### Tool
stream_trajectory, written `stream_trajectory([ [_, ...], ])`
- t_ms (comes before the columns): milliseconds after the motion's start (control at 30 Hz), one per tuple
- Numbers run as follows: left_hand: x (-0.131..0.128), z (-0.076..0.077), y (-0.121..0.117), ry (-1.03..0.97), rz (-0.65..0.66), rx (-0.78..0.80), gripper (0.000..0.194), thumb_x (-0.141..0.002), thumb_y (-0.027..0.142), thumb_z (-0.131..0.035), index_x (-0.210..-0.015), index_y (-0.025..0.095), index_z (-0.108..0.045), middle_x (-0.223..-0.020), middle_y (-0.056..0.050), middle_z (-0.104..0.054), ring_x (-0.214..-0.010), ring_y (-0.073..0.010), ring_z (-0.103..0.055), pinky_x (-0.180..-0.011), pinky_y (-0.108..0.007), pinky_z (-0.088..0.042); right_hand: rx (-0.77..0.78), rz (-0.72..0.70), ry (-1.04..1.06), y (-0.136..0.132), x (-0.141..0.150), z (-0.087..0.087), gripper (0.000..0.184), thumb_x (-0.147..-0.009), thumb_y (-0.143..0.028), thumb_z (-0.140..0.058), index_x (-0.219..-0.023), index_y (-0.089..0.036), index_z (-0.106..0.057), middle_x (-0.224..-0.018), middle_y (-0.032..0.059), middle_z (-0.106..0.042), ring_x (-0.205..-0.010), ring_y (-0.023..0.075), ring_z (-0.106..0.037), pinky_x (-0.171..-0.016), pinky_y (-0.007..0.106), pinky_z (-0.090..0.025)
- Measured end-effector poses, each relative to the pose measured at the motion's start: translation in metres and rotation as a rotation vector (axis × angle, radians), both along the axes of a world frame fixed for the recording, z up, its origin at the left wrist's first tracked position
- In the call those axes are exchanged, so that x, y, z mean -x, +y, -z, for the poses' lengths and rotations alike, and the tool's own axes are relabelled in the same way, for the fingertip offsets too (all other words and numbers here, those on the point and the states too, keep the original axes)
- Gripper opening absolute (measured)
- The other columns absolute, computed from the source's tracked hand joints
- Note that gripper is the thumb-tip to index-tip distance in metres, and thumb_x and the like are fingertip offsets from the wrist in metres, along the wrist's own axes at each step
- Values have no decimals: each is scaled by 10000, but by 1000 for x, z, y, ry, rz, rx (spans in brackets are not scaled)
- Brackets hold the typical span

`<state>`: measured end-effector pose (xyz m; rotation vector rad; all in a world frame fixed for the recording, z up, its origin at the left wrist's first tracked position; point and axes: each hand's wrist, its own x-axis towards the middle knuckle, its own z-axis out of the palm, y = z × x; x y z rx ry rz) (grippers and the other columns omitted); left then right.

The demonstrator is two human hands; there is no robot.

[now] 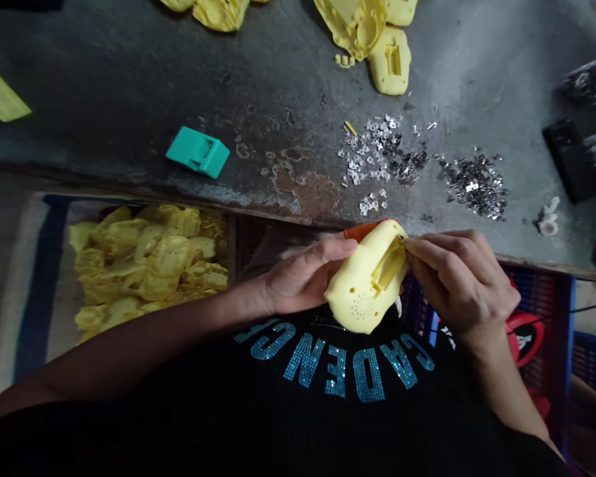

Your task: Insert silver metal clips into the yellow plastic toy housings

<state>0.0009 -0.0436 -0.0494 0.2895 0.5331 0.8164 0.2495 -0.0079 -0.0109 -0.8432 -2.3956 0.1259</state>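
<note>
Worn metal-topped workbench (258, 86) as landmark. Below its near edge, left: bin of yellow plastic shells (149, 262). On top: loose yellow shells (390, 59), teal plastic part (197, 152), heaps of small metal clips (377, 149). Just off near edge: yellow plastic shell (367, 278), cupped in half-closed left hand (302, 275). Right hand (457, 278) pinching, fingertips (407, 244) at top of shell's slot (390, 265); anything held there too small to tell.

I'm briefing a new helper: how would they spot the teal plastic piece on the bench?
Find the dark, scuffed metal workbench. Near its front edge, left of the small silver metal pieces, lies a teal plastic part, the only teal piece on the bench, unlike the yellow plastic shells.
</note>
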Motion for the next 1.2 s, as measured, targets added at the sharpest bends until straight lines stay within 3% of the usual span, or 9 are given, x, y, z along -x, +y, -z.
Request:
stream_trajectory([
  [100, 0, 1, 0, -9, -7, -10, 897, -874, 575, -938, -1619, 170, -645, -1420, -165, -853, -1296, -340, -810, -1048, -376, -649, -7, 1, 5, -3, 0, 2, 552, -1038, -74, -799, -1531, -304, -704, -1218, 69, -892, -980, 261, -808, -847, 431, -627],
  [267, 0, 0, 1, -23, 5, -31, 980, -880, 618, -930, -1681, 179, -577, -1531, -174, -806, -1454, -363, -745, -1116, -371, -645, -11, 47, 36, -5, -1, 5, 590, -1039, -64, -782, -1545, -356, -700, -1200, 53, -902, -961, 271, -823, -809, 447, -625],
  [400, 0, -2, 1, -12, 1, -37, 942, -884, 642, -927, -1641, 173, -618, -1580, -173, -779, -1503, -364, -717, -1122, -355, -642, -57, 79, 36, -7, -3, 10, 593, -1031, -81, -799, -1550, -354, -715, -1234, 68, -902, -994, 286, -828, -825, 462, -628],
  [533, 1, -2, 0, 12, -2, -55, 886, -909, 652, -900, -1616, 180, -650, -1563, -166, -791, -1488, -373, -731, -1126, -380, -643, -91, 96, 21, -10, -4, 13, 612, -1045, -123, -793, -1587, -393, -700, -1249, 59, -906, -1006, 295, -836, -821, 471, -641],
  [700, 2, -2, 0, 16, -3, -73, 979, -892, 682, -918, -1671, 176, -607, -1555, -177, -791, -1452, -360, -748, -1122, -370, -640, -91, 105, 44, -12, -3, 13, 625, -1018, -84, -801, -1542, -419, -739, -1240, 57, -904, -973, 287, -821, -809, 464, -628],
  [800, 0, -5, -1, 2, -12, -62, 977, -864, 671, -953, -1658, 202, -633, -1516, -165, -809, -1320, -328, -804, -1076, -373, -653, 69, 104, 160, -6, -2, 7, 473, -1031, -101, -797, -1408, -386, -814, -1209, 57, -890, -993, 269, -811, -854, 454, -636],
  [933, -1, -6, -4, 31, -45, -70, 790, -864, 569, -993, -1545, 260, -738, -1447, -116, -840, -1152, -274, -834, -1016, -361, -653, 481, 85, 289, 13, -3, -4, 227, -1045, -265, -856, -1265, -323, -841, -1169, 51, -848, -981, 241, -775, -825, 411, -648],
  [1067, -2, -6, -5, 57, -60, -100, 712, -881, 521, -993, -1514, 283, -770, -1409, -95, -850, -1205, -279, -811, -1009, -339, -631, 743, -20, 312, 31, -5, -12, 245, -1030, -432, -896, -1236, -309, -843, -1106, 36, -837, -896, 210, -775, -796, 373, -662],
  [1200, -1, -5, -6, 40, -25, -126, 709, -880, 555, -990, -1499, 278, -781, -1316, -95, -867, -1132, -287, -819, -978, -360, -638, 924, -50, 405, 39, 0, -10, 285, -980, -484, -945, -1149, -281, -837, -1024, 27, -823, -845, 185, -772, -724, 320, -643],
])
